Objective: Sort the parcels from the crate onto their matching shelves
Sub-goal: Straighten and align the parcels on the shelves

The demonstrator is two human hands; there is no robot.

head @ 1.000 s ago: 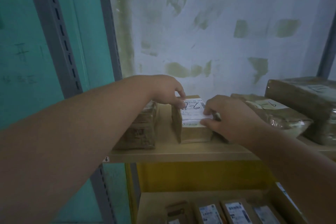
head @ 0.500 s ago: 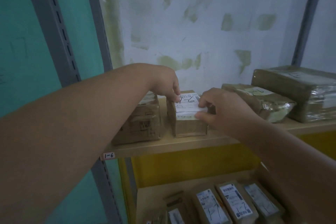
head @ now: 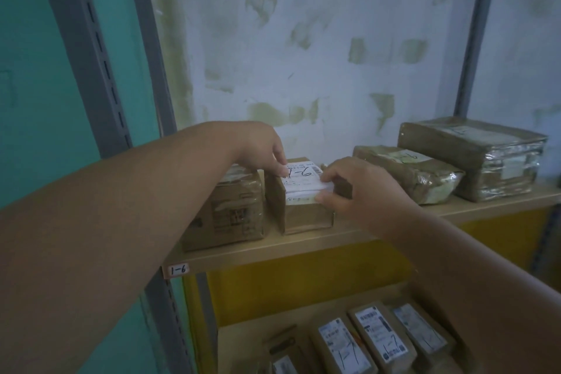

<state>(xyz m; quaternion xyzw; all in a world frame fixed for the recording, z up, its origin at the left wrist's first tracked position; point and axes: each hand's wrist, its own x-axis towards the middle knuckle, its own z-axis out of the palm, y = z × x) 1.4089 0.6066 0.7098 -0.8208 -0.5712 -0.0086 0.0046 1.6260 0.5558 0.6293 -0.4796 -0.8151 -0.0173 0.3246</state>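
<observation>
A small brown cardboard parcel (head: 303, 203) with a white paper label hand-marked "1-6" stands on the pale wooden upper shelf (head: 303, 247), whose front edge carries a small tag reading "1-6" (head: 178, 269). The left hand (head: 264, 150) comes in from nine o'clock, its curled fingertips pressing the label's far left corner. The right hand (head: 361, 188) reaches from four o'clock, thumb and curled fingers pinching the box's right top edge, so both grips close on this parcel. Just beside it at nine o'clock sits a squat tape-wrapped cardboard box (head: 226, 215). At three o'clock lie two flat brown parcels in glossy, crinkled clear tape (head: 425, 173). On the lower wooden shelf (head: 243, 334) at six o'clock stand slim kraft parcels with white printed labels (head: 379, 337). Behind is a patchy, blotched white wall (head: 303, 39); slotted grey metal uprights (head: 88, 48) frame the rack.
</observation>
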